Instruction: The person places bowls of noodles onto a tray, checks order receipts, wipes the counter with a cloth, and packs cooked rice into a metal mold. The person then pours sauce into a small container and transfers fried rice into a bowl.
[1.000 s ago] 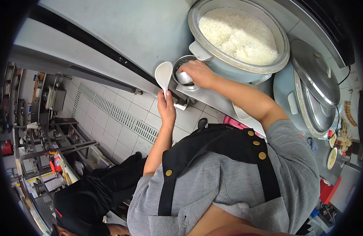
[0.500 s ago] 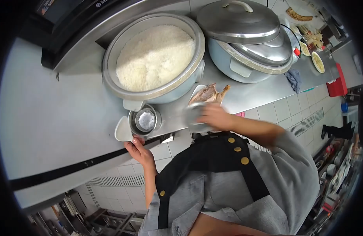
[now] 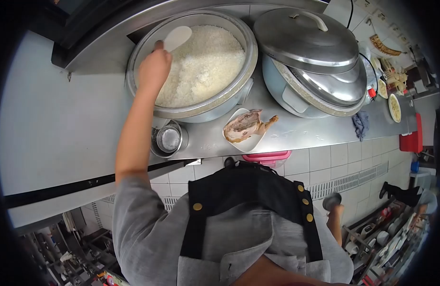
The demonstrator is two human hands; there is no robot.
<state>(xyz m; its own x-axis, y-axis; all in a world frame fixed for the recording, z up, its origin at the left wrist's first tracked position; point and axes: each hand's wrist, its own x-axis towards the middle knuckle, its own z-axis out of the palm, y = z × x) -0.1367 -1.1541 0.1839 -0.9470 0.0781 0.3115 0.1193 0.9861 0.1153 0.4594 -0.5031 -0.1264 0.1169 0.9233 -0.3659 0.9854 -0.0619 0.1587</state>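
Observation:
My left hand [image 3: 154,69] grips a white rice paddle [image 3: 178,38] over the far left part of the rice [image 3: 205,62]. The rice fills much of a large round cooker pot [image 3: 252,62]. Low on the right, beside my body, my right hand [image 3: 338,209] holds a small metal bowl [image 3: 331,201], partly hidden by the hand and sleeve. Nested metal containers [image 3: 169,139] stand by the pot's near left side. A piece of cooked poultry [image 3: 243,126] lies on a white plate [image 3: 252,144] at the counter's front.
A second cooker [image 3: 282,90] with metal lids [image 3: 308,43] stands to the right on the steel counter [image 3: 205,138]. A blue cloth [image 3: 360,125] lies near the edge. Beneath the counter is a pink container [image 3: 267,157]. Part of another person [image 3: 405,193] shows far right.
My left hand has carried the paddle from beside the metal containers to above the rice. My right hand has moved from near the poultry to the lower right with the bowl. The view has shifted.

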